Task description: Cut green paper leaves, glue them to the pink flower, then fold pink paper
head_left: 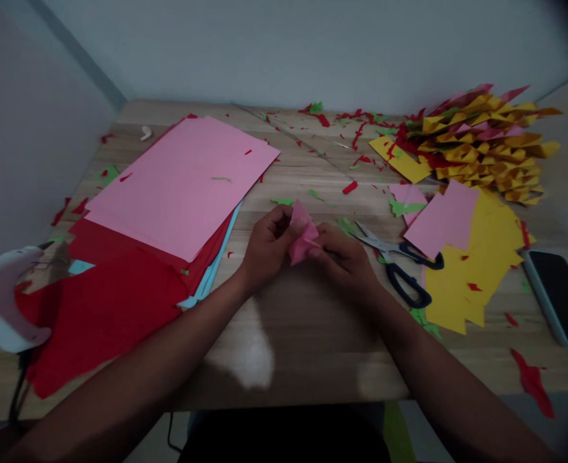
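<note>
A small folded piece of pink paper (pixel 301 226) is held up over the middle of the table. My left hand (pixel 270 243) pinches it from the left, with the thumb on its face. At its lower right edge, the fingers of my right hand (pixel 344 258) are closed. A thin pale sliver shows at those fingertips, too small to name. Scissors (pixel 412 283) with dark handles lie with their blades apart just right of my right hand. Beyond them are loose pink paper pieces (pixel 442 218) on a pile of yellow paper pieces (pixel 486 257).
Large pink sheets (pixel 182 180) lie on red and blue paper at left, beside crumpled red paper (pixel 105 315) and a white glue gun (pixel 9 296). A spiky yellow-and-pink paper model (pixel 491 141) stands at back right. A phone (pixel 561 299) and an earbud (pixel 146 133) rest on the scrap-strewn table (pixel 303 360).
</note>
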### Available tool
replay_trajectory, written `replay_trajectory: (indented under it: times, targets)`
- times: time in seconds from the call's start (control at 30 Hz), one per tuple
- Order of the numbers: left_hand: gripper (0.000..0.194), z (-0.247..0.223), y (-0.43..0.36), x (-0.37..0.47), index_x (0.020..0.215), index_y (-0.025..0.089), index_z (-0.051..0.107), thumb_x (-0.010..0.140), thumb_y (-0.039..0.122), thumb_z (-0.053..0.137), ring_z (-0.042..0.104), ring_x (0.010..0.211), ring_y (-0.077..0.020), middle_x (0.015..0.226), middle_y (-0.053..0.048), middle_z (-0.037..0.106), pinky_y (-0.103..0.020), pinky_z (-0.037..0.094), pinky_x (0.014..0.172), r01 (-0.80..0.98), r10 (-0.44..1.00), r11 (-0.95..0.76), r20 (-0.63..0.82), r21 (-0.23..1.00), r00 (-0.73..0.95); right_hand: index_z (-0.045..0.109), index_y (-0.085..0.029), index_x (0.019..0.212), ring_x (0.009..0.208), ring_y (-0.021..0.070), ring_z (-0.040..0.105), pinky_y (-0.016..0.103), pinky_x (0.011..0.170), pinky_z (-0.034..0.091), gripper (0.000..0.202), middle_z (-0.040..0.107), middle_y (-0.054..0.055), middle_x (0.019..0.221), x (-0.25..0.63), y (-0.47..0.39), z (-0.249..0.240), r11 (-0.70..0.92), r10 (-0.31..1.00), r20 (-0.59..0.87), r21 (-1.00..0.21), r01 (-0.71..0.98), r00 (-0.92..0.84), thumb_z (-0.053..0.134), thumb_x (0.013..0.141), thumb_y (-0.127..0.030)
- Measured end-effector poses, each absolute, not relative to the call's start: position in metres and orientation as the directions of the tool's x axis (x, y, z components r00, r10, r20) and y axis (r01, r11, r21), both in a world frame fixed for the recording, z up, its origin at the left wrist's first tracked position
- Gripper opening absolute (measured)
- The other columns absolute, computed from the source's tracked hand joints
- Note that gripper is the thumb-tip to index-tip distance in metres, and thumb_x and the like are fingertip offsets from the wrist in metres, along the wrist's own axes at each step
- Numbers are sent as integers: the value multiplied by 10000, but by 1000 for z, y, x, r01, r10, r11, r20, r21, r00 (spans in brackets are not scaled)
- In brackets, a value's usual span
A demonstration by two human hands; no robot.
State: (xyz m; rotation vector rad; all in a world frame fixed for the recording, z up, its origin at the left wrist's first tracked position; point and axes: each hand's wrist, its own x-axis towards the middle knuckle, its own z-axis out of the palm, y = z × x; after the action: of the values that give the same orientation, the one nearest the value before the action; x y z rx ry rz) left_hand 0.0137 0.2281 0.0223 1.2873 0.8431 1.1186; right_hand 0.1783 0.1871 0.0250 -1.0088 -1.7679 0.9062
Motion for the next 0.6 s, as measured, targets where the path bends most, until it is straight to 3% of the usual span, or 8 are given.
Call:
replay_trajectory:
  times: [0.07,0.23,0.3,0.43,0.6]
  targets:
    - [293,24,227,14,814,185,613,893,461,672,520,715,-119,777,13,591,-232,451,677,-145,938,-113,153,983,310,641,-235,758,810,174,583,320,758,468,254,611,19,832,177,188,28,310,948,281,-918,247,-147,603,943,-405]
    - [451,24,221,12,749,180,598,986,544,479,516,701,-144,730,-6,587,-270,445,676,10,908,-206,187,978,375,549,-232,791,654,125,512,263,606,434,335,555,-35,725,175,189,29,140,988,148,-983,120,54,766,803,-487]
    - [482,22,218,11,779,174,623,1015,536,410,521,704,-148,735,-15,597,-278,440,685,50,899,-210,172,977,403,536,-228,778,628,113,495,253,585,420,340,539,-45,698,174,190,28,138,987,146,-984,111,66,775,796,-470]
    - [396,20,218,11,845,167,678,954,528,558,555,716,-146,774,-18,648,-259,425,659,66,883,-168,121,984,453,556,-227,818,618,107,500,248,568,407,288,547,-49,692,174,190,26,133,989,141,-982,136,52,775,801,-413]
    - [403,22,220,13,721,171,621,951,498,573,468,619,-121,659,16,557,-254,371,583,32,921,-123,102,992,375,574,-244,953,593,113,481,251,543,378,312,529,-55,685,175,188,26,144,989,146,-986,83,16,725,831,-488]
